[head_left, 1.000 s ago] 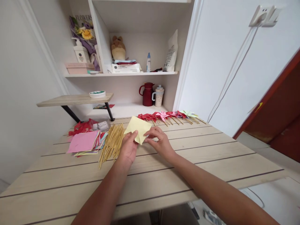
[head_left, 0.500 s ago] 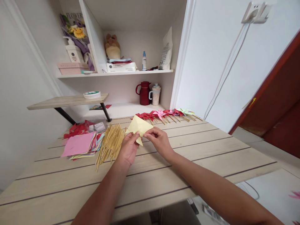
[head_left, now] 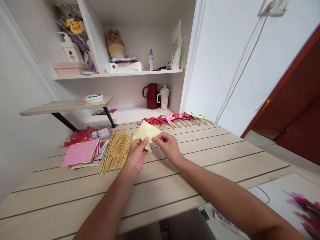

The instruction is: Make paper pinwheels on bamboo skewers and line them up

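A pale yellow folded paper sheet [head_left: 146, 132] is pinched at its lower edges between thumb and fingertips of both hands. The left hand [head_left: 135, 156] is closed on the sheet's near left corner; the right hand [head_left: 168, 145] is closed on its right edge, the remaining fingers curled loosely. The sheet is held just above the light wood-grain slatted tabletop [head_left: 200, 156], tilted up toward the camera, a grip judged to keep the creases taut and in view. Its outline is kite-like, matte, with sharp fold lines and a point hanging between the hands.

Just left of the left hand a loose bundle of thin bamboo sticks [head_left: 116, 151] is laid roughly parallel, within easy reach. Beside it a fanned stack of coloured paper squares, pink on top [head_left: 81, 152], is lying flat. Behind the sheet a row of finished red, pink and green paper pinwheels on sticks [head_left: 175, 118] is lined along the table's far edge. Farther back, a dark red jug [head_left: 151, 96] and a speckled lidded cup [head_left: 163, 97] are standing in the white shelf niche.
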The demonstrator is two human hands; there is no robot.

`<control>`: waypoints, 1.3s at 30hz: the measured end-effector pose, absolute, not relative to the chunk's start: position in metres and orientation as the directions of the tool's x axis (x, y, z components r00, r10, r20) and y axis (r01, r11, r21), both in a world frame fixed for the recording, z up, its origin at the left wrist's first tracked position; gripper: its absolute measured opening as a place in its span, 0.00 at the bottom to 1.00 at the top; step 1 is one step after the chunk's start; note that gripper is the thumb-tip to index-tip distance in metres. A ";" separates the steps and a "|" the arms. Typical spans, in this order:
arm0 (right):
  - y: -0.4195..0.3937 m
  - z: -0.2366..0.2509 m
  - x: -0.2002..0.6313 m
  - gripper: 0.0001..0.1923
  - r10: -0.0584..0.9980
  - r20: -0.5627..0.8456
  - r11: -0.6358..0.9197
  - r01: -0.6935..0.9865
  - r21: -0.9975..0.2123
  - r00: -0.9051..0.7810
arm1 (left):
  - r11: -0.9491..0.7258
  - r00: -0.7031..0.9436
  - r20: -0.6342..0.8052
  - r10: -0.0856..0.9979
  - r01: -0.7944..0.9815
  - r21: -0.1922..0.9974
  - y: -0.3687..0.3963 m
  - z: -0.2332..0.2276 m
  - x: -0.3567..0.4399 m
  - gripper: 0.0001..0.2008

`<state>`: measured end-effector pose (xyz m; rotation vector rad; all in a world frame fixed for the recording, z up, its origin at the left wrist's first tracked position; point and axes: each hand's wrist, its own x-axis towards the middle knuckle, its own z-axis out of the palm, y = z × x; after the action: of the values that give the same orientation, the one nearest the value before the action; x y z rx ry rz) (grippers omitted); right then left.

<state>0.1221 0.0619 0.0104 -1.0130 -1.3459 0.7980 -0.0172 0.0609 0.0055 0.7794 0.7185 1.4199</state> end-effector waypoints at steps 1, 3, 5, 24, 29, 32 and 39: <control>0.062 0.010 0.122 0.15 0.918 0.386 0.377 0.096 -0.921 0.097 | 0.002 0.030 0.019 0.999 -0.572 0.820 0.061 0.005 -0.017 0.18; 0.063 0.009 0.122 0.16 0.919 0.381 0.372 0.096 -0.923 0.102 | 0.008 0.024 0.006 1.000 -0.571 0.821 0.062 0.005 -0.017 0.18; 0.063 0.009 0.122 0.16 0.918 0.383 0.373 0.104 -0.922 0.103 | 0.010 0.016 -0.001 1.000 -0.567 0.824 0.062 0.004 -0.017 0.17; 0.064 0.008 0.122 0.13 0.884 0.458 0.432 0.209 -0.877 0.093 | -0.041 -0.044 0.024 0.999 -0.458 0.888 0.062 0.001 -0.019 0.15; 0.062 0.012 0.125 0.11 0.876 0.472 0.439 0.241 -0.865 0.097 | -0.105 -0.112 0.066 0.992 -0.403 0.909 0.065 0.001 -0.022 0.15; 0.065 0.018 0.134 0.13 0.831 0.534 0.496 0.227 -0.838 0.156 | -0.144 -0.135 0.103 0.985 -0.340 0.929 0.067 0.001 -0.027 0.16; 0.083 0.027 0.164 0.30 0.853 0.520 0.507 0.157 -0.848 0.052 | -0.178 -0.122 0.170 0.978 -0.054 0.983 0.062 0.007 -0.027 0.13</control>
<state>0.1643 0.0830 0.0274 -0.9355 -1.4477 0.6689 -0.0273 0.0617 0.0070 1.2300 1.1578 1.4558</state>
